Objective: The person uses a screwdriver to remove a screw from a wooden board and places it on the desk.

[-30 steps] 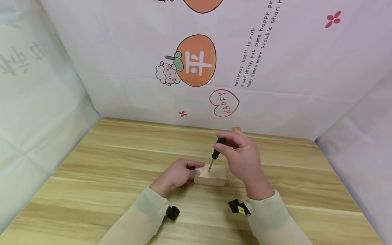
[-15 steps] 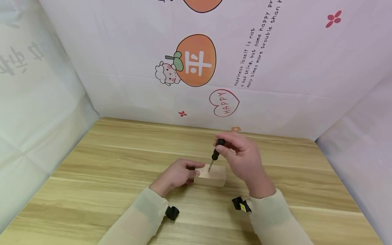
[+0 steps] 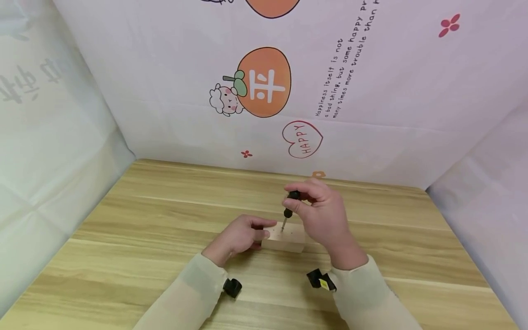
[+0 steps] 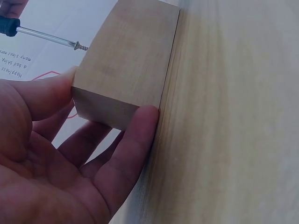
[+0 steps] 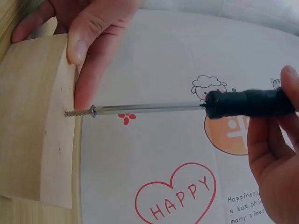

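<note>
A pale wooden block (image 3: 284, 244) with small holes in its top lies on the table. My left hand (image 3: 239, 236) grips its left end between thumb and fingers, close up in the left wrist view. My right hand (image 3: 326, 213) pinches the black handle of a screwdriver (image 5: 247, 103), whose shaft leans slightly over the block. In the right wrist view the tip sits in the head of a screw (image 5: 80, 113), its point in the block's top face and most of its thread exposed.
The wood-grain table (image 3: 144, 220) extends around the block. Behind it hangs a white printed cloth (image 3: 165, 114), with more white cloth at both sides. A small black device (image 3: 233, 288) is on my left wrist and another (image 3: 320, 279) on my right.
My right hand has shifted slightly left and the screwdriver handle stands more upright, its tip in about the same place. My left hand and the block have hardly moved.
</note>
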### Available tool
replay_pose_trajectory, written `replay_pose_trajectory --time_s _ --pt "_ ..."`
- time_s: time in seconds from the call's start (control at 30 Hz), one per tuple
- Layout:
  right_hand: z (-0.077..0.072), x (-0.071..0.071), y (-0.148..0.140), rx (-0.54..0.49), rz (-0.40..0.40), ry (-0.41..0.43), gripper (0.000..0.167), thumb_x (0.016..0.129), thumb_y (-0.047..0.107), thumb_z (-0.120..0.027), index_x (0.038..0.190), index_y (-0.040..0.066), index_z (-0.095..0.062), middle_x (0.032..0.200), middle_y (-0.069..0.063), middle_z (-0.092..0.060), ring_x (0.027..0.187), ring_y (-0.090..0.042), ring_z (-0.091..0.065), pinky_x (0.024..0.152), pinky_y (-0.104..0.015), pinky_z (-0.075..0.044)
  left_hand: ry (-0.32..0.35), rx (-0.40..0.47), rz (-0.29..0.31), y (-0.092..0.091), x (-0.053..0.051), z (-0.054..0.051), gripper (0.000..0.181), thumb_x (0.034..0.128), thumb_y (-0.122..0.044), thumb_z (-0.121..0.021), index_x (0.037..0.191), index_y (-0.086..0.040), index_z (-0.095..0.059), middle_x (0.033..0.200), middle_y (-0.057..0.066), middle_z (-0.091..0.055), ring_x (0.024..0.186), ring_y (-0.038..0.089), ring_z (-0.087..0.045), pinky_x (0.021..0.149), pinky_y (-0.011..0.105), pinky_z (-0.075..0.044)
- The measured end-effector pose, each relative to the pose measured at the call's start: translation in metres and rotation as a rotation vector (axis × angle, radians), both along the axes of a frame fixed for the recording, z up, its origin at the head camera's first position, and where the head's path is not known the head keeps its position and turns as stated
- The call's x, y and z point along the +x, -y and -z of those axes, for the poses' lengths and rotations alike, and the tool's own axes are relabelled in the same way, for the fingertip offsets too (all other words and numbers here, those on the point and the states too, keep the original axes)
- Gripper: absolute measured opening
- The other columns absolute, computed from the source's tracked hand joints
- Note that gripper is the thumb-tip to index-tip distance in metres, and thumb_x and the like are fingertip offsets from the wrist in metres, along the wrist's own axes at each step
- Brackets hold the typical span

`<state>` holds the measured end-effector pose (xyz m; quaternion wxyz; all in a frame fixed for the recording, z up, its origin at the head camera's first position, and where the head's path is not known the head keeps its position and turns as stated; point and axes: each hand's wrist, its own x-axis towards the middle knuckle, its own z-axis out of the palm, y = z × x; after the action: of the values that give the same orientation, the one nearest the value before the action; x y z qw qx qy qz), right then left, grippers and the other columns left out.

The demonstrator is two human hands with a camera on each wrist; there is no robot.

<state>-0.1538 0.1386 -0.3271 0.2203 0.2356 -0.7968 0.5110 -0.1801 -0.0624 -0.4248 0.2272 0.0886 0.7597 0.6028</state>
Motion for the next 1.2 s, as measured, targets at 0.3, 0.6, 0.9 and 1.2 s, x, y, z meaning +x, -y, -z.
replay_pose_trajectory --time_s 0.3,0.6,0.9,1.2 --pt "0.001 -0.009 -0.012 -0.115 -0.354 0.082 0.029 0.082 -0.018 -0.070 0.109 -0.006 -0.073 0.098 -0.015 -0.073 0.091 -0.021 -0.070 0.076 -0.032 -0.057 0.005 0.017 0.001 0.001 0.001 0.000 0.030 0.0960 -0.009 -0.068 0.125 -0.017 -0.073 0.131 0.001 -0.061 0.102 0.020 -0.058 0.076 0.036 -0.057" --pt "0.001 -0.002 -0.002 0.016 -0.080 0.084 0.028 0.086 0.006 -0.079 0.113 0.009 -0.076 0.105 0.000 -0.065 0.085 -0.017 -0.060 0.074 -0.025 -0.051 -0.008 0.003 0.002 0.003 0.000 0.002 0.030 0.0966 -0.012 -0.068 0.125 -0.019 -0.072 0.132 0.000 -0.061 0.102 0.020 -0.058 0.075 0.036 -0.057" --pt "0.004 -0.003 0.000 -0.233 -0.144 0.107 0.029 0.082 -0.009 -0.077 0.108 0.003 -0.076 0.093 -0.015 -0.066 0.081 -0.021 -0.066 0.070 -0.027 -0.055 -0.014 0.016 0.004 0.001 -0.001 0.003 0.030 0.0965 -0.011 -0.067 0.125 -0.018 -0.073 0.132 0.000 -0.061 0.102 0.020 -0.058 0.075 0.036 -0.057" --pt "0.009 -0.008 -0.011 -0.280 -0.367 0.108 0.030 0.090 -0.012 -0.066 0.116 0.004 -0.066 0.102 -0.017 -0.069 0.094 -0.029 -0.068 0.080 -0.035 -0.056 -0.011 0.016 0.007 0.000 -0.002 0.004 0.030 0.0969 -0.010 -0.066 0.126 -0.018 -0.072 0.133 -0.001 -0.061 0.104 0.019 -0.058 0.075 0.036 -0.056"
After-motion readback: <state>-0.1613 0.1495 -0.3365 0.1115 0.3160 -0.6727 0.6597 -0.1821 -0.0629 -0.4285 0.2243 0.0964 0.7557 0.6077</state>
